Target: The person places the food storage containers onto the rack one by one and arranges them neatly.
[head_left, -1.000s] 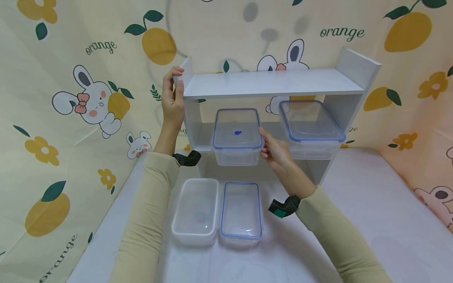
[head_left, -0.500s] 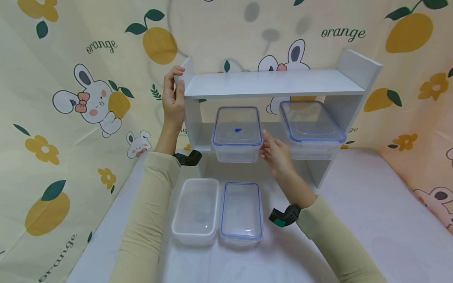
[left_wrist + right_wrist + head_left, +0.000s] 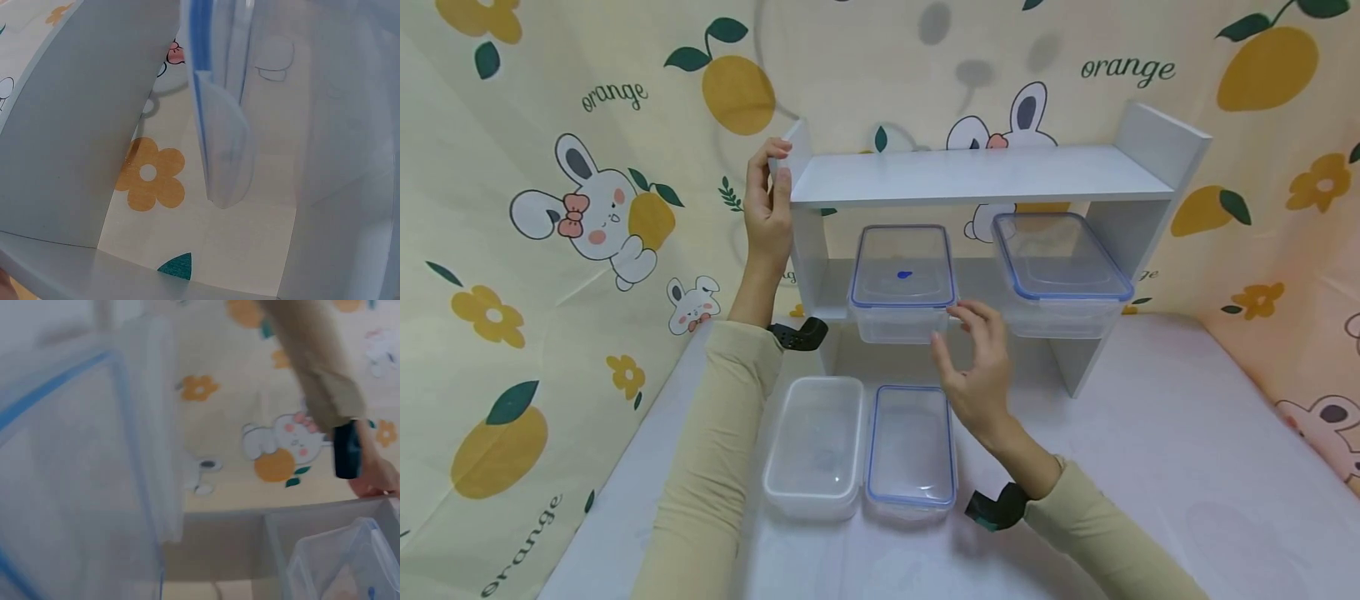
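My left hand [image 3: 768, 204] grips the upper left side panel of the white shelf [image 3: 985, 177], fingers bent over its edge. On the middle board, at the left, sits a clear lidded container [image 3: 904, 271] with a blue rim and a blue mark on its lid; its front sticks out past the board. My right hand [image 3: 979, 367] is just below and right of its front right corner, fingers spread and slightly bent, holding nothing. Whether a fingertip still touches that corner I cannot tell. The left wrist view shows part of a blue-edged container [image 3: 228, 144] inside the shelf.
Another blue-rimmed container [image 3: 1063, 258] rests at the right of the middle board, also protruding. On the white table below, a container with a whitish lid [image 3: 815, 442] stands beside a blue-rimmed one [image 3: 912, 446]. A patterned cloth [image 3: 625, 333] hangs behind.
The container with the blue mark has shifted slightly back into the shelf. My right hand has let go of its right side and moved down, its fingers spreading. My left hand has stayed put.
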A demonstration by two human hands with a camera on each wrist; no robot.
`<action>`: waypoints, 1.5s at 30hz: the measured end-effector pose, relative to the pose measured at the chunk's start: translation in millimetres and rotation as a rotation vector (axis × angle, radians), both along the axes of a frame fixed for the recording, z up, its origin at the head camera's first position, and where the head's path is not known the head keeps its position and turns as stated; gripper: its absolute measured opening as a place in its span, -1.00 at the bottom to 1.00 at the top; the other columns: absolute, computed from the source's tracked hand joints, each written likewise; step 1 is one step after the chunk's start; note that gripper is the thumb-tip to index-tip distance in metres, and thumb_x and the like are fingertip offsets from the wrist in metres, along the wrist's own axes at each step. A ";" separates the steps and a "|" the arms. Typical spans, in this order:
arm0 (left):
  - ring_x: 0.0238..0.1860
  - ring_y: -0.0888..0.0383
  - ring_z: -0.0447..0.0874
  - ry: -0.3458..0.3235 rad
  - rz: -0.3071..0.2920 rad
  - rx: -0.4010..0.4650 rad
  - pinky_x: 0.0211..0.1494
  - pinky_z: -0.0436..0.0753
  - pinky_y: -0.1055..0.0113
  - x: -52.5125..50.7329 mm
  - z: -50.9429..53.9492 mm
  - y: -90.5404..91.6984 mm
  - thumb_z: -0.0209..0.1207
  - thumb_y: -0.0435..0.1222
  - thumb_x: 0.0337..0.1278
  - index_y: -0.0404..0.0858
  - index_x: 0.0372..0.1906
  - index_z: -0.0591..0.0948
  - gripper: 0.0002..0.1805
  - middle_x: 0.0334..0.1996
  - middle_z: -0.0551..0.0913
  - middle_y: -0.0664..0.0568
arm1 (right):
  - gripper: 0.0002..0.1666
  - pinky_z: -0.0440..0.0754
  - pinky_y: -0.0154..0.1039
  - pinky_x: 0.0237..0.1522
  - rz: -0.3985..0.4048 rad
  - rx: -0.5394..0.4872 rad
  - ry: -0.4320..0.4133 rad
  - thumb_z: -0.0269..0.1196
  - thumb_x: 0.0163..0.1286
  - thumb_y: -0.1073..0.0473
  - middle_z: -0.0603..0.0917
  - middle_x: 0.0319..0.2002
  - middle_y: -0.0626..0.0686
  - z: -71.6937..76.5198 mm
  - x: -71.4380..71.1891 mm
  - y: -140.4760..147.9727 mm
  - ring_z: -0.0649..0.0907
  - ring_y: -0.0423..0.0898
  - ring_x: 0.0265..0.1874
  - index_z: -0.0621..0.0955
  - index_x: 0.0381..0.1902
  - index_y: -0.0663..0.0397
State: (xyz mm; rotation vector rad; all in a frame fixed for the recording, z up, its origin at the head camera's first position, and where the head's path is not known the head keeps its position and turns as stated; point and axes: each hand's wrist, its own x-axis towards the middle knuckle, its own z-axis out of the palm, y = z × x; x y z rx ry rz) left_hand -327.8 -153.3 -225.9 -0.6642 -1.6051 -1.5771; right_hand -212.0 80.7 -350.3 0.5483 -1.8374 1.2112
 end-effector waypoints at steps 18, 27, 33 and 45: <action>0.46 0.19 0.21 0.006 0.001 -0.004 0.58 0.16 0.42 -0.9 -0.2 0.5 -0.18 -0.41 0.44 -0.33 0.03 0.36 -0.81 0.16 0.44 -0.04 | -0.34 0.18 0.29 0.45 -0.098 0.433 0.070 0.07 0.43 -0.02 0.32 0.39 0.33 -4.2 -8.3 -10.0 0.25 0.31 0.44 0.39 0.30 0.35; 0.44 0.21 0.23 0.020 0.008 -0.002 0.58 0.17 0.38 -1.4 -1.1 1.1 -0.18 -0.40 0.43 -0.28 0.01 0.38 -0.82 0.13 0.45 0.06 | -0.30 0.07 0.25 0.51 -0.073 0.470 0.016 0.12 0.40 0.03 0.19 0.46 0.31 -7.3 -13.7 -9.2 0.10 0.21 0.53 0.29 0.38 0.29; 0.45 0.21 0.22 0.021 0.004 -0.002 0.60 0.15 0.34 -1.2 -0.7 0.1 -0.18 -0.40 0.43 -0.26 0.02 0.38 -0.81 0.12 0.45 0.12 | -0.30 0.01 0.10 0.57 0.012 0.423 0.016 0.03 0.48 -0.04 0.17 0.47 0.31 -11.4 -4.4 -5.2 0.10 0.23 0.52 0.27 0.40 0.29; 0.44 0.20 0.24 0.030 -0.004 0.008 0.58 0.17 0.38 -1.6 -1.2 1.2 -0.17 -0.41 0.43 -0.27 0.00 0.38 -0.82 0.09 0.44 0.21 | -0.31 0.12 -0.45 0.50 0.180 0.250 -0.147 0.20 0.28 0.34 0.34 0.41 0.22 -16.8 28.5 9.3 0.36 0.17 0.40 0.33 0.37 0.21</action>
